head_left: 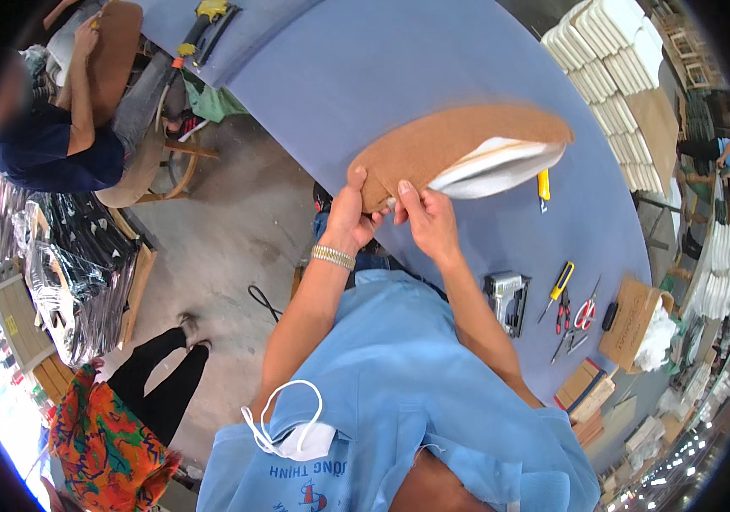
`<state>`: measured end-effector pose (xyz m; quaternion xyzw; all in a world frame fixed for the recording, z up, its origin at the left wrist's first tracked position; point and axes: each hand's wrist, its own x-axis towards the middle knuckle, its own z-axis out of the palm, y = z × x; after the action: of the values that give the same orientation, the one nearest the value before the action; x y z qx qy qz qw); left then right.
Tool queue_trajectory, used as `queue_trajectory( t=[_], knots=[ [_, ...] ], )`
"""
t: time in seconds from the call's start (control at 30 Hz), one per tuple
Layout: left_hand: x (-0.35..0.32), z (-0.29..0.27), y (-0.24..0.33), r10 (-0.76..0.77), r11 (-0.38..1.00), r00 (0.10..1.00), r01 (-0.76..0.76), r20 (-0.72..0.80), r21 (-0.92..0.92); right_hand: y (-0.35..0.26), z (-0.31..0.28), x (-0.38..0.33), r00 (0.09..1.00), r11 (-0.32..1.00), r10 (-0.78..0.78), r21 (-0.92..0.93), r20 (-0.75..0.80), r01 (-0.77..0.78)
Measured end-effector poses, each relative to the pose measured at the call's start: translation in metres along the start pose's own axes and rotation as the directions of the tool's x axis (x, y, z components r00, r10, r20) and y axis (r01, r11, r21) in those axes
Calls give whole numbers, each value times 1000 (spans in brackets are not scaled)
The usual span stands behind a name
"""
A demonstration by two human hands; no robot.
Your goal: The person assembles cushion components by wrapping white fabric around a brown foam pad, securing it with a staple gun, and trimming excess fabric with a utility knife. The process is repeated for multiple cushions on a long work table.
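Note:
A brown upholstered cushion with white padding or lining showing along its lower edge is tilted above the blue tabletop. My left hand grips its left end, thumb on the brown fabric and fingers curled underneath. Close beside it, my right hand pinches the edge of the cover near the same corner. What lies between the right fingertips is too small to make out apart from the fabric edge. The far right end of the cushion is not held by either hand.
On the blue table lie a yellow cutter, a staple gun, a screwdriver, pliers and red-handled scissors. A cardboard box stands at the right edge. Another person sits at the left, holding a brown piece.

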<state>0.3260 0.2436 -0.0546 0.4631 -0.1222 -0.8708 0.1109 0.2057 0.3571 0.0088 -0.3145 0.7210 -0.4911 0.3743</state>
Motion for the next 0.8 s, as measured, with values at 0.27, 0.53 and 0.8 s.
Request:
queue_trajectory(
  t=[0.27,0.53,0.8],
  knots=[
    [-6,-12,-9,219,958,971,-195,-97,210,23,-78,-20,941,795,338,537,-4,-284],
    [28,-36,6,261,895,944,-160,-199,417,75,-174,-9,730,656,569,744,-379,-126],
    [26,-41,6,319,846,915,-157,-247,509,107,-195,-3,690,930,172,-115,-703,-349]
  ],
)
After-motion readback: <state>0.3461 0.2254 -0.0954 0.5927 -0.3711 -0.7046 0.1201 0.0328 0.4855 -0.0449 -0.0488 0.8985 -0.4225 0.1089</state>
